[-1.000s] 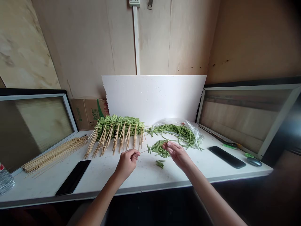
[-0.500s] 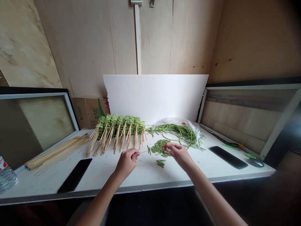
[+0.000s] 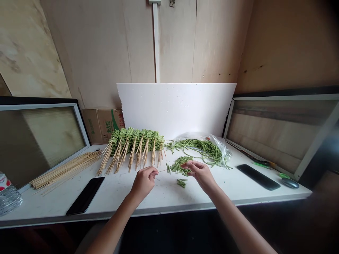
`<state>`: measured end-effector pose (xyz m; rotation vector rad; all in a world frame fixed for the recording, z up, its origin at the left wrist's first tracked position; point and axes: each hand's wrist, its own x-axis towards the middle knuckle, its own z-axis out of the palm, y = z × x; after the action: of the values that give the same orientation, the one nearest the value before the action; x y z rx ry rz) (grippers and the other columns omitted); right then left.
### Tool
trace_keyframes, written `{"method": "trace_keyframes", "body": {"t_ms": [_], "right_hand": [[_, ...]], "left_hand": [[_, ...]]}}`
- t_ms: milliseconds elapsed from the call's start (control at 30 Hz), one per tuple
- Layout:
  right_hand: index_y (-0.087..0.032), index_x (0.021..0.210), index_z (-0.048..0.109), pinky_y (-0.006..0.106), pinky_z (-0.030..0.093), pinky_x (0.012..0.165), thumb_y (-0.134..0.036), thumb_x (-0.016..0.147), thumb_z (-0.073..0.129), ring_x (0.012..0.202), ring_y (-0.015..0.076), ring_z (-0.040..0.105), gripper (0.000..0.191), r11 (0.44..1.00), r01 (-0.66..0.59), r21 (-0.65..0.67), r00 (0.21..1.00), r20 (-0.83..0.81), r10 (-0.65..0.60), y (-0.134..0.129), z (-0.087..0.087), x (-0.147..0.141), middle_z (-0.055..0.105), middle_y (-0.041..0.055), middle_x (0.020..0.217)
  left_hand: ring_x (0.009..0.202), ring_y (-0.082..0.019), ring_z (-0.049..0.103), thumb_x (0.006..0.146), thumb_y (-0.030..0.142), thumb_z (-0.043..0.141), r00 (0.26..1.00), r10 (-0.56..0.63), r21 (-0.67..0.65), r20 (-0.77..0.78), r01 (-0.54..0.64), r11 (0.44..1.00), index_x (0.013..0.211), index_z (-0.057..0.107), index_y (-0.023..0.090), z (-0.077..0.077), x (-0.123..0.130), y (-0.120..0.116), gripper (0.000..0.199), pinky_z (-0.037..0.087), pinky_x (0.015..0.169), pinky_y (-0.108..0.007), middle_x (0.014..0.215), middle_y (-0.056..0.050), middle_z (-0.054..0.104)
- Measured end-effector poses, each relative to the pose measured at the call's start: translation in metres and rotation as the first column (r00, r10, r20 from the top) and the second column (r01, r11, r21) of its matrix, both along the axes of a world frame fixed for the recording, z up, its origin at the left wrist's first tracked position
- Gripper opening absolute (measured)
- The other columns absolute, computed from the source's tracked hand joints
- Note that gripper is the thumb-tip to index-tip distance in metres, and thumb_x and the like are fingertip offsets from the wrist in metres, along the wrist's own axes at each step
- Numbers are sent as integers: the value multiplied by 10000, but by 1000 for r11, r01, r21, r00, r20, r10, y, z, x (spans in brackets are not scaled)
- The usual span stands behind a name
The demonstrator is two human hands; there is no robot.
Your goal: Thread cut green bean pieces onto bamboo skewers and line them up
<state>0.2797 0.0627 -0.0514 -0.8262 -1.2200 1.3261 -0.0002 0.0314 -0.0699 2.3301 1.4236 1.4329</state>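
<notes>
A thin wooden skewer (image 3: pixel 162 170) has its bare end pinched in my left hand (image 3: pixel 145 179). Several short green bean pieces (image 3: pixel 173 167) sit side by side along its other part. My right hand (image 3: pixel 200 173) is closed at the far end of that row; its fingertips hide what they grip. Behind the row lies a pile of cut bean pieces (image 3: pixel 188 159), and a smaller cluster (image 3: pixel 181 183) rests nearer the table's front. Stacked bean skewers (image 3: pixel 137 141) stand at the back left, their sticks pointing forward. Long uncut beans (image 3: pixel 203 148) spill from a clear bag at the back right.
Loose bare skewers (image 3: pixel 66 169) and a black phone (image 3: pixel 86 195) lie left, near a plastic bottle (image 3: pixel 9 195). Another dark phone (image 3: pixel 258 176) and a mouse (image 3: pixel 290 182) are right. A white foam board (image 3: pixel 177 109) stands behind the white table (image 3: pixel 164 208).
The view has shifted slightly. My hands keep nearly the same pose, with the skewer and its bean pieces still between them.
</notes>
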Motion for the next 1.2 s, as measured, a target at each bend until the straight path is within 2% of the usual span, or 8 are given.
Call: {"method": "trace_keyframes", "body": {"t_ms": [233,500,700,800,933,1000,1067,1200], "right_hand": [[-205,926,792,287,567,678,-495,777,844,1151,322,712,330,999,-21,-36,1000,-15,20,-2,-2,-4,787,137,1153],[-209,922,795,317,600,724,-494,766,851,1127,313,720,330,1000,1,-21,1000,-27,-2,-2,-3,-5,793,128,1133],[-203,850,814,346,633,702,-464,713,896,960,273,737,306,999,46,-9,999,3,-46,-5,-6,-12,794,101,1026],[-206,837,822,366,644,715,-449,700,906,878,243,724,291,999,49,4,999,13,-49,-8,-3,-16,782,79,964],[-220,935,829,379,644,753,-459,737,879,985,277,723,314,999,2,37,999,39,-3,-8,7,-10,781,87,1064],[-242,1056,817,382,632,727,-495,790,825,1033,304,718,367,997,-8,77,991,137,-3,-4,7,-2,781,98,1112],[-263,1060,821,398,608,698,-517,817,787,980,314,721,353,983,12,183,943,326,-72,3,1,6,794,100,1066],[-292,772,831,450,563,777,-463,754,828,861,309,678,172,896,18,443,761,576,-299,15,-23,15,777,79,818]], "left_hand": [[624,-148,579,880,55,488,1000,8,34,-13,-8,999,765,672,186,4,-2,-1,254,428,623,-250,678,-15,648],[634,-157,604,875,49,485,999,27,32,-27,-26,999,766,672,192,2,0,-1,260,439,624,-253,692,-20,667],[661,-165,631,888,55,482,1000,-3,13,11,3,1000,769,673,195,6,11,-10,265,454,635,-251,702,-25,673],[645,-161,618,898,66,489,1000,6,11,26,-7,1000,774,671,196,13,15,-14,256,449,631,-249,696,-21,671],[617,-153,607,907,87,510,998,47,6,50,-47,999,780,674,194,19,13,-14,233,437,621,-241,675,-10,666],[599,-150,599,917,110,518,996,72,-14,60,-71,997,783,677,194,19,9,-11,224,431,611,-239,661,-3,661],[589,-151,595,932,139,520,994,88,-43,68,-85,995,790,682,194,17,5,-7,222,427,601,-239,651,1,652],[588,-154,592,941,160,516,993,98,-79,69,-92,993,791,681,193,12,0,-2,226,420,597,-240,644,3,638]]}}
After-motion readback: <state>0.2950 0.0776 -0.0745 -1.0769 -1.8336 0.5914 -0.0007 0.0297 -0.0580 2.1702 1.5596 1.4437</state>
